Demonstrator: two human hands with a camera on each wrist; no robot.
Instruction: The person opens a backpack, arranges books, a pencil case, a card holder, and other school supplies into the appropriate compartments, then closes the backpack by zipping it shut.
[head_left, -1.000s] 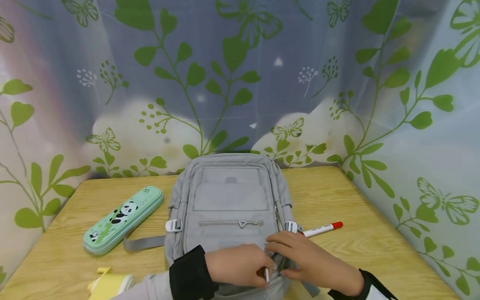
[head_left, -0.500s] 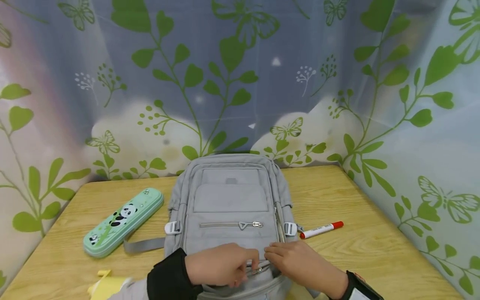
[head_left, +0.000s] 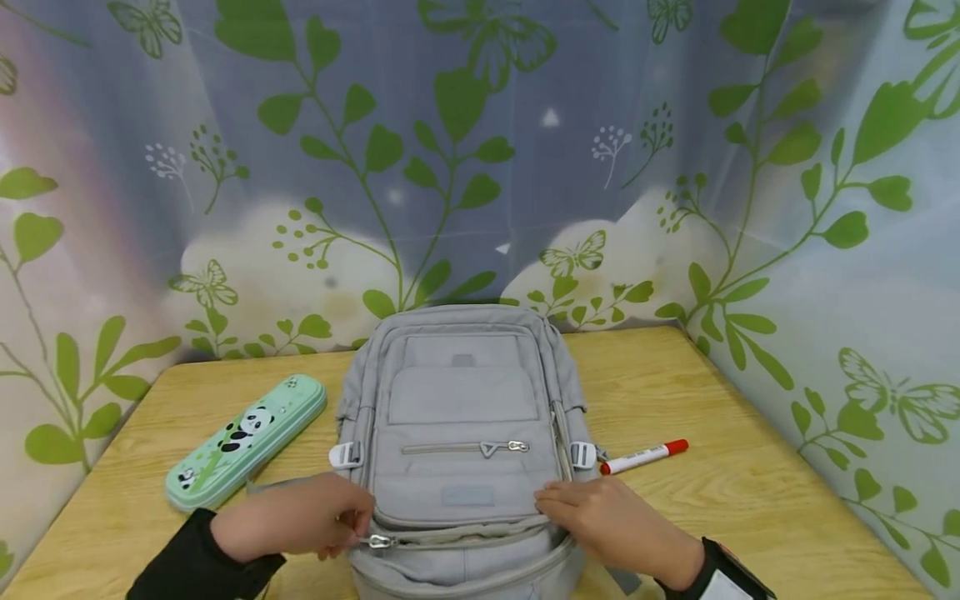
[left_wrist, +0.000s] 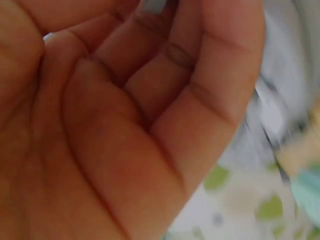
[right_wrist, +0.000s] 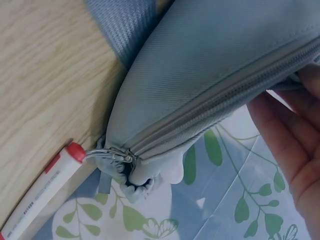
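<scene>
A grey backpack (head_left: 465, 396) lies on the table, front face up. My left hand (head_left: 303, 515), fingers curled, pinches the zipper pull (head_left: 380, 542) at the left end of the lower zip, whose seam gapes to the right of it. In the left wrist view a bit of grey metal shows among the curled fingers (left_wrist: 210, 75). At the bag's lower right my right hand (head_left: 611, 527) grips the fabric edge beside the zip. The right wrist view has that hand's fingers (right_wrist: 280, 130) at the edge of the backpack's zipped side (right_wrist: 200, 65).
A red-capped white marker (head_left: 645, 457) lies right of the bag. On the left is a mint pencil case (head_left: 243, 437) with pandas. A grey strap (right_wrist: 127, 27) trails from the bag. A leaf-print curtain (head_left: 420, 167) surrounds the wooden table (head_left: 720, 500) behind and beside.
My left hand has drawn the zipper pull leftward along the lower zip, uncovering the open seam and a label patch. The right hand has closed on the bag's edge and stays there.
</scene>
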